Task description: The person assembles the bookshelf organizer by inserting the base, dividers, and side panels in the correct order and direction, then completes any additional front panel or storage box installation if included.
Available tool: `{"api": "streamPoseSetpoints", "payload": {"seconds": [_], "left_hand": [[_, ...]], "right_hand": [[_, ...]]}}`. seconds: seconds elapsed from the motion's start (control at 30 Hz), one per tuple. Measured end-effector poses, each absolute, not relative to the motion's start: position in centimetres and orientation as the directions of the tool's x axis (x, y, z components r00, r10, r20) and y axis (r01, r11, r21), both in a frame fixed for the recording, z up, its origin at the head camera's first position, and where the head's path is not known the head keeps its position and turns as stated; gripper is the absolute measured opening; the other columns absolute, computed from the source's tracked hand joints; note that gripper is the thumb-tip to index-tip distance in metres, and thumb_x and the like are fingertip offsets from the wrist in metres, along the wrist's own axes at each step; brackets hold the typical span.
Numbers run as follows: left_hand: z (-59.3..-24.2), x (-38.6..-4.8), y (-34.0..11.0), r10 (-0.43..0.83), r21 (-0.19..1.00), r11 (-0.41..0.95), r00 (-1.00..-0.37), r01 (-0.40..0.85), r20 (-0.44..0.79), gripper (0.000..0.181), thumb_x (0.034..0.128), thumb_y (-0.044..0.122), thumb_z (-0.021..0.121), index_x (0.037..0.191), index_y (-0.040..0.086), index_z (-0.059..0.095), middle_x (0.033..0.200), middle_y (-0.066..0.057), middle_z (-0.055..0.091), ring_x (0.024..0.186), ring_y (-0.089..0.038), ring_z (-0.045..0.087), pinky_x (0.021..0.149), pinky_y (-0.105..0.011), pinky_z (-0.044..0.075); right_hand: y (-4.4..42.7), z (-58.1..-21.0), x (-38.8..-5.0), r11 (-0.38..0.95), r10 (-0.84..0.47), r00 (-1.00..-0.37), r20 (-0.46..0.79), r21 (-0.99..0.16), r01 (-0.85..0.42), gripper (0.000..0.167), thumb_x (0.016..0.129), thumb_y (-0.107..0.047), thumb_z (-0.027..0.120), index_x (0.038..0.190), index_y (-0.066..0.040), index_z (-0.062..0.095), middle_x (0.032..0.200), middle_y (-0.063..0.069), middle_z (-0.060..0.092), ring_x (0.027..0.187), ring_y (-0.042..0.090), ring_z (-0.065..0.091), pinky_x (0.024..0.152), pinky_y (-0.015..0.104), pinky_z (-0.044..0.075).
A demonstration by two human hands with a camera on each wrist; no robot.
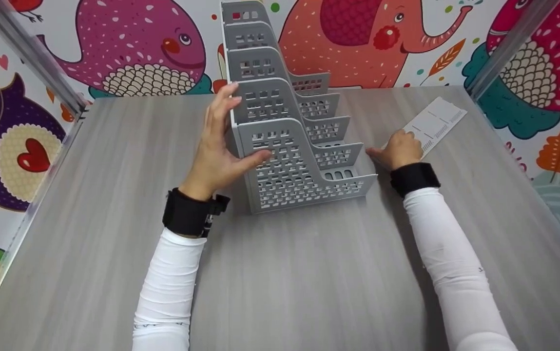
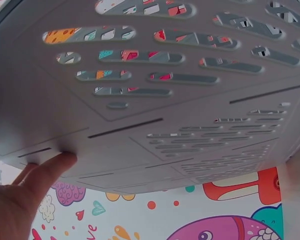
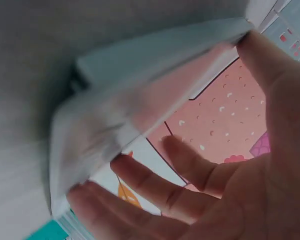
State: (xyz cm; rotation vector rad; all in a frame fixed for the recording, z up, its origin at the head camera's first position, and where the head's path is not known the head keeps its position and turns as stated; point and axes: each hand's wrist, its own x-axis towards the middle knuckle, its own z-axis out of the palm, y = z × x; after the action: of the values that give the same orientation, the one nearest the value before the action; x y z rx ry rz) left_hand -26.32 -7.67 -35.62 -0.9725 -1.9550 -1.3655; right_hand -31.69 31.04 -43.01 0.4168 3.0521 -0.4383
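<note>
A grey desk file organizer [image 1: 280, 161] with several stepped, perforated dividers stands in the middle of the table. My left hand [image 1: 216, 151] holds its left rear corner, the thumb over the nearest perforated side and the fingers along the back panel. In the left wrist view, fingertips touch the slotted back [image 2: 120, 145]. To the right, my right hand [image 1: 399, 150] grips the near end of a flat, pale slotted panel [image 1: 435, 124], which slants away toward the far right. The right wrist view shows the thumb and fingertips at opposite edges of this panel [image 3: 140, 60].
The wood-grain table [image 1: 289, 278] extends on both sides and in front of the organizer. A wall with cartoon animals [image 1: 348, 44] stands close behind it. Metal posts [image 1: 31, 53] frame the corners.
</note>
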Motion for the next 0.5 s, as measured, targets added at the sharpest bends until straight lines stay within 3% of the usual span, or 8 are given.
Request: {"api": "streamPoseSetpoints", "payload": {"seconds": [0.17,0.3,0.5], "left_hand": [[-35.6,-26.2,-7.7,0.248,0.539,0.228,-0.584,0.811,0.773,0.085,0.0763,0.03,0.088,0.141,0.018,0.035,0.158,-0.02,0.031,0.147,-0.024,0.031,0.118,-0.039,0.04],[-35.5,-26.3,-7.6,0.254,0.543,0.216,-0.584,0.811,0.771,0.085,0.0756,0.028,0.089,0.141,0.017,0.035,0.158,-0.02,0.031,0.147,-0.023,0.032,0.118,-0.039,0.04],[-35.5,-26.3,-7.7,0.263,0.54,0.224,-0.584,0.811,0.768,0.086,0.0777,0.031,0.087,0.143,0.017,0.033,0.159,-0.02,0.029,0.148,-0.024,0.03,0.119,-0.039,0.04]], "right_hand": [[31.7,-42.7,-31.2,0.942,0.188,-0.976,-0.113,-0.261,0.212,0.078,0.085,-0.043,0.072,0.12,0.024,0.054,0.117,0.041,0.054,0.101,0.052,0.056,0.094,0.062,0.049],[32.4,-42.5,-30.7,0.949,0.115,-0.983,-0.145,-0.277,0.152,0.071,0.083,-0.04,0.076,0.117,0.019,0.057,0.109,0.032,0.055,0.092,0.043,0.053,0.088,0.058,0.05],[33.0,-42.2,-30.5,0.954,-0.003,-0.983,-0.183,-0.296,0.053,0.068,0.081,-0.034,0.081,0.125,0.012,0.058,0.115,0.03,0.058,0.098,0.042,0.053,0.096,0.058,0.05]]}}
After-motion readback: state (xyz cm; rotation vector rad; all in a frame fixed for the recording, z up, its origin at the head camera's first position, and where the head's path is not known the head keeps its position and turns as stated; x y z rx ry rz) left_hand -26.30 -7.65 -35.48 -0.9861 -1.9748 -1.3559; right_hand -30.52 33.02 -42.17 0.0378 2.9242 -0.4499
